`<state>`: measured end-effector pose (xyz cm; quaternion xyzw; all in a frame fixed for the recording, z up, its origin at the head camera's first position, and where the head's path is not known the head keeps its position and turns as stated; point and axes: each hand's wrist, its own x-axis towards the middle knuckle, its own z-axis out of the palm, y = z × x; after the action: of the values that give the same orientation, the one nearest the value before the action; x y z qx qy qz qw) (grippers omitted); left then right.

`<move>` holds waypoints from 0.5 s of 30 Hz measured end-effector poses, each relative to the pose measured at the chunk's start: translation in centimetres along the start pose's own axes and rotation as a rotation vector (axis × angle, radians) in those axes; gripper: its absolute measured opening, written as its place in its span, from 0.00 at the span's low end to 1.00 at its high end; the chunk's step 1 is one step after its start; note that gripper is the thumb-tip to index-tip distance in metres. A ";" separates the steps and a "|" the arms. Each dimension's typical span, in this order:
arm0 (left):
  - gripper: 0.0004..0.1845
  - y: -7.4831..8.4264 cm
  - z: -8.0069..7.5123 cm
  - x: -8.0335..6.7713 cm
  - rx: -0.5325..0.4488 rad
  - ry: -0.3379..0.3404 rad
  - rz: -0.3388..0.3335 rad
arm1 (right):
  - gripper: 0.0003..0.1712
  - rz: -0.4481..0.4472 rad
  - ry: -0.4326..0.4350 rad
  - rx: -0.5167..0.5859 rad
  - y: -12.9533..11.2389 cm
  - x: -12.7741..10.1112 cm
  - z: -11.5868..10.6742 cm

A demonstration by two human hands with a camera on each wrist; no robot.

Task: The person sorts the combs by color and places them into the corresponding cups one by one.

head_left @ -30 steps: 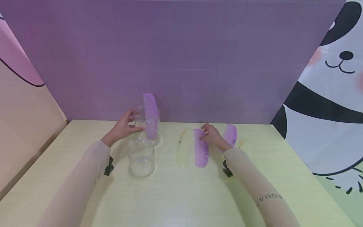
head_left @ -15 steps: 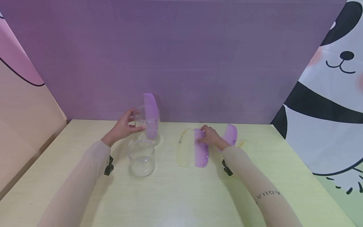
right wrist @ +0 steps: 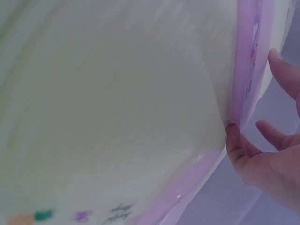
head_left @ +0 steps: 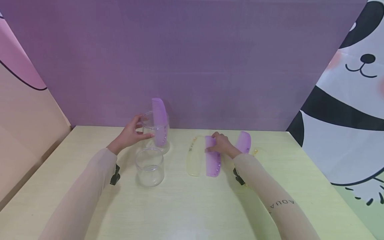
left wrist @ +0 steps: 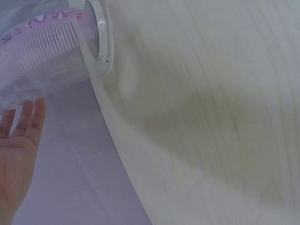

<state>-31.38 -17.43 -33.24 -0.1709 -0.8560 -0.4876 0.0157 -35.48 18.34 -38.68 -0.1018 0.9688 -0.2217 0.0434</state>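
Purple comb (head_left: 213, 163): long axis fore-and-aft, under right hand (head_left: 221, 145)
Right hand's grip: cannot tell
Left hand (head_left: 131, 132): gripping rear cup (head_left: 154, 141)

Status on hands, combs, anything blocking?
Left hand holds rear cup, standing purple comb inside. Right hand touches flat purple comb, grip unclear. Pale comb alongside, not blocking.

Left of centre, we see a purple plastic comb (head_left: 159, 115) in a clear round jar (head_left: 149, 128), behind a second clear jar (head_left: 150, 175). Mid-frame on the pale wooden table (head_left: 180, 213), a translucent yellow curved comb (head_left: 193, 160) lies left of a purple curved comb (head_left: 213, 165), another purple comb (head_left: 244, 141) farther right.
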 end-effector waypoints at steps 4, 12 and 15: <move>0.45 1.1 0.0 -0.6 0.014 -0.002 -0.004 | 0.43 0.041 -0.010 0.003 -0.2 0.2 0.1; 0.46 0.9 0.0 -0.5 0.003 0.001 -0.006 | 0.48 0.063 -0.002 0.012 0.8 1.6 0.7; 0.45 0.7 0.0 -0.4 0.007 0.001 -0.005 | 0.46 0.084 -0.009 0.042 0.0 0.9 0.3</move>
<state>-30.79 -17.22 -32.68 -0.1687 -0.8581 -0.4848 0.0155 -36.34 18.02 -38.98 -0.0610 0.9672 -0.2395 0.0591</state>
